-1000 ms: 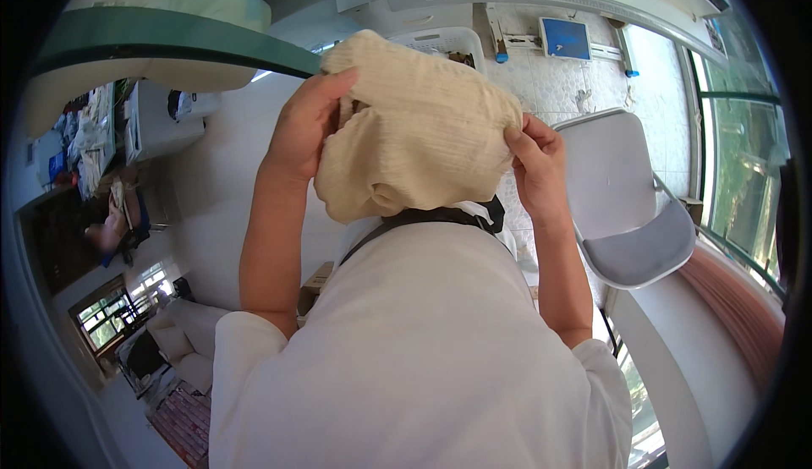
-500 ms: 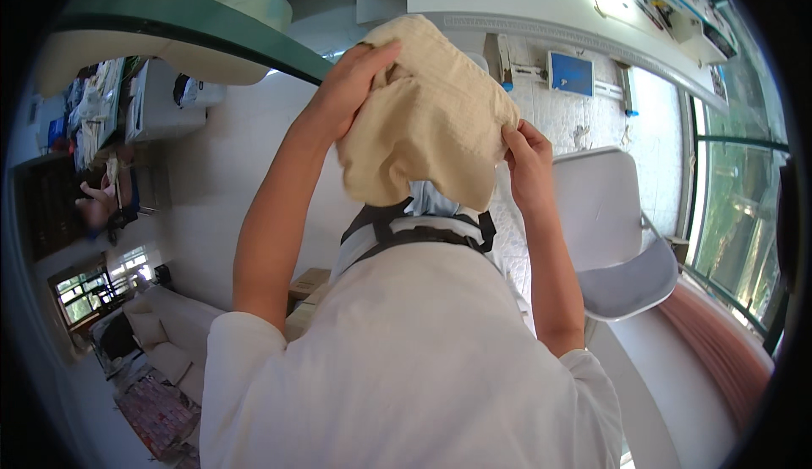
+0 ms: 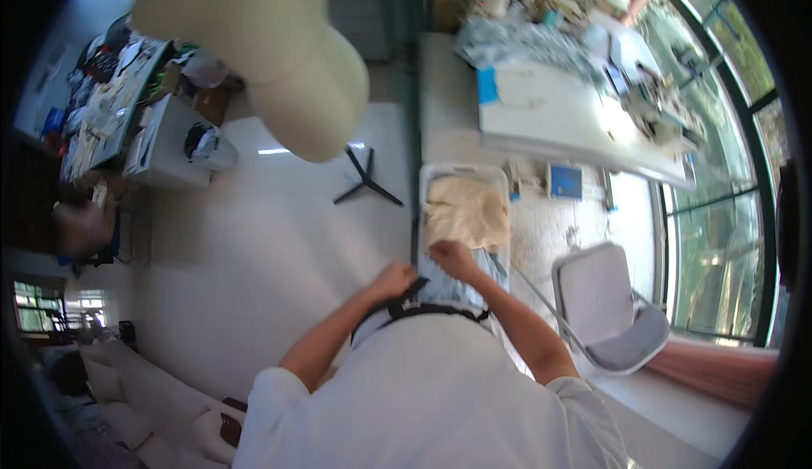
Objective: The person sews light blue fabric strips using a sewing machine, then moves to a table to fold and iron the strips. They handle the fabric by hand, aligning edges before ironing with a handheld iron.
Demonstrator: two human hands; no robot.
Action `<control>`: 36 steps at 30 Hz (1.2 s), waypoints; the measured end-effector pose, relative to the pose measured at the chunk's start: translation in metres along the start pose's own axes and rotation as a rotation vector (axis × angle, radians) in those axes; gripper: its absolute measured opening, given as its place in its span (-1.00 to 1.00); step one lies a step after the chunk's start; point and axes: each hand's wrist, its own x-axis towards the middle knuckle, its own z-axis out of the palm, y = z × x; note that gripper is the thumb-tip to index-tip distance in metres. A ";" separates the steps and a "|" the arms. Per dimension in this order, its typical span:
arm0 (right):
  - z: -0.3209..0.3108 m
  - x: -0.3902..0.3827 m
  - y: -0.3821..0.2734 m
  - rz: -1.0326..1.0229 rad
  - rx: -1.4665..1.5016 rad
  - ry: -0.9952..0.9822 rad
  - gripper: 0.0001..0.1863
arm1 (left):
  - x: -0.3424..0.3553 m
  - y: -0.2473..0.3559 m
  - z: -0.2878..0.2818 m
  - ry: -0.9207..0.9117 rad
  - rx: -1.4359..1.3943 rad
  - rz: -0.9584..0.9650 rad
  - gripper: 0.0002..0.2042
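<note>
Cloth (image 3: 467, 208), beige and crumpled, lies in a white basket (image 3: 463, 167) just ahead of the person. Pale floor (image 3: 262, 232) spreads left; a white table (image 3: 545, 109) stands beyond, a grey chair (image 3: 592, 287) at right. Both forearms angle inward. The left hand (image 3: 395, 281) curls near the waist, the right hand (image 3: 453, 260) at the cloth's near edge; I cannot tell whether either grips anything.

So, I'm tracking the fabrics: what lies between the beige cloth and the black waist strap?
The head view shows blue-grey cloth between the beige cloth and the black waist strap, with the right hand partly over that stretch.
</note>
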 end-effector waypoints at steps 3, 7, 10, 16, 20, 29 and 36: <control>0.075 0.047 -0.055 -0.051 -0.032 -0.137 -0.69 | -0.075 -0.052 -0.036 0.069 -0.113 -0.143 -0.60; 0.154 0.105 -0.147 -0.163 -0.290 -0.431 -0.69 | -0.175 -0.095 -0.102 0.313 -0.389 -0.426 -0.65; 0.206 0.143 -0.198 -0.223 -0.290 -0.589 -0.70 | -0.216 -0.117 -0.149 0.485 -0.606 -0.610 -0.71; 0.264 0.241 -0.237 -0.088 -0.252 -0.678 -0.71 | -0.172 -0.145 -0.235 0.649 -0.869 -0.614 -0.73; 0.307 0.343 -0.243 0.095 -0.213 -0.652 -0.73 | -0.118 -0.156 -0.319 0.536 -0.737 -0.466 -0.71; 0.323 0.581 -0.394 -0.170 -0.351 -0.293 -0.73 | -0.043 -0.186 -0.520 0.572 -0.751 -0.432 -0.75; 0.321 0.680 -0.382 -0.086 -0.416 -0.418 -0.76 | -0.011 -0.263 -0.643 0.522 -0.717 -0.450 -0.74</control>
